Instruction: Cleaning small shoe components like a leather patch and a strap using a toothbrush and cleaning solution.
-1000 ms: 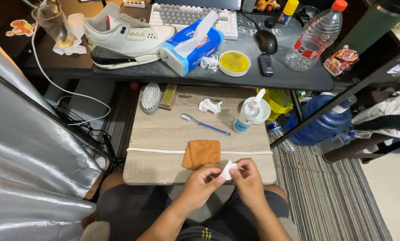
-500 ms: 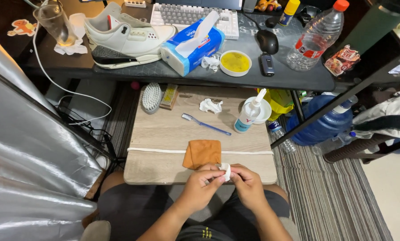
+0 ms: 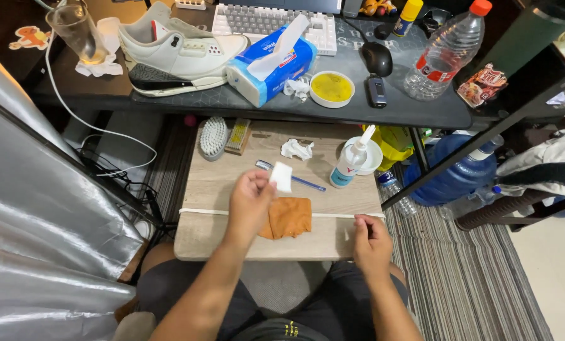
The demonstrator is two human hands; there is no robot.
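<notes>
A dark upper worktop (image 3: 415, 107) carries a white and grey leather sneaker (image 3: 175, 53), a blue tissue pack (image 3: 266, 63), a clear plastic water bottle with a red cap (image 3: 445, 52) and a round white dish of yellow paste (image 3: 331, 88). Below it, a pale wooden lap worktop (image 3: 213, 189) holds an orange folded cloth (image 3: 288, 216), a white spray bottle (image 3: 350, 161), an oval white bristle brush (image 3: 213, 136) and a blue toothbrush (image 3: 298, 180). The left hand (image 3: 249, 201) is raised over the cloth, its grip pinched on a small white square pad (image 3: 282, 176) between thumb and fingers. The right hand (image 3: 370, 243) rests at the lap worktop's near edge, fingers curled together, holding nothing visible.
</notes>
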